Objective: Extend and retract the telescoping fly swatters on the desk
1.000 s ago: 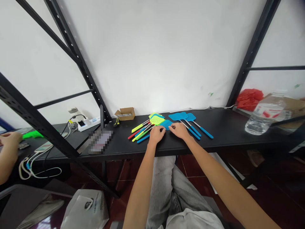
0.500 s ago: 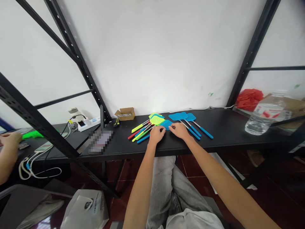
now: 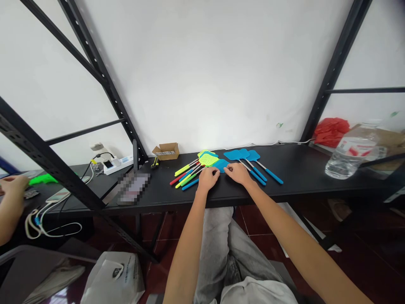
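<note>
Several fly swatters lie on the black table, with mesh heads and metal shafts. My left hand (image 3: 209,177) is closed, its thumb and fingers pinching at the near left side of a blue fly swatter's head (image 3: 222,164). On the right side of that same head, my right hand (image 3: 238,172) pinches the edge with bent fingers. Part of its shaft is hidden behind my left hand; a blue handle pokes out to the left. Left of my hands is a mixed pile with yellow-green swatters (image 3: 208,159) on top. To the right, blue swatters (image 3: 243,154) lie fanned out.
A small open cardboard box (image 3: 167,152) and a cutter (image 3: 155,163) are at the back left. A blurred-out phone-like object (image 3: 134,188) lies near the left upright. On the right stands a large water bottle (image 3: 351,154). Another person's hand (image 3: 14,184) shows at far left.
</note>
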Demonstrator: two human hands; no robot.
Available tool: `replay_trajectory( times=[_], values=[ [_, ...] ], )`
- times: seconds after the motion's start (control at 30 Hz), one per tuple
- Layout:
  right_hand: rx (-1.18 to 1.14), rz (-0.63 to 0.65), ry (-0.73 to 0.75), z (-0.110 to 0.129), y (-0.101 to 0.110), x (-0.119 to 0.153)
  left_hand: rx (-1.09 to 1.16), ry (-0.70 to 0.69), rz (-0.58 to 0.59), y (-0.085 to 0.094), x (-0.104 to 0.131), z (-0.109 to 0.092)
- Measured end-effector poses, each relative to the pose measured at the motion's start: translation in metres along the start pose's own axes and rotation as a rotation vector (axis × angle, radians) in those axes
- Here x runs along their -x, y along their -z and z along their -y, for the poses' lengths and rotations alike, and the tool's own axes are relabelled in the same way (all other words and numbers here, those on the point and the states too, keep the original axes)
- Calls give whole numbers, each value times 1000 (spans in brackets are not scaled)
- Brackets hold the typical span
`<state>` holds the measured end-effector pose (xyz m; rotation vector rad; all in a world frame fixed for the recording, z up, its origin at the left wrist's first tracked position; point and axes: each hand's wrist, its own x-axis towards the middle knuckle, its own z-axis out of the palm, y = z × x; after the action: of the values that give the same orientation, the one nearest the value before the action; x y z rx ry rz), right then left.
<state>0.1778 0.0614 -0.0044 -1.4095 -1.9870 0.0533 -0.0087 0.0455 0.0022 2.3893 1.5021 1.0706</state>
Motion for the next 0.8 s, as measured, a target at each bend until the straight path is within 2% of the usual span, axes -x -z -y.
replay_trajectory(
  times=[0.8],
  values=[
    [2,-4,-2,1,0,0,-6,21,10,1,-1,-1]
  ],
)
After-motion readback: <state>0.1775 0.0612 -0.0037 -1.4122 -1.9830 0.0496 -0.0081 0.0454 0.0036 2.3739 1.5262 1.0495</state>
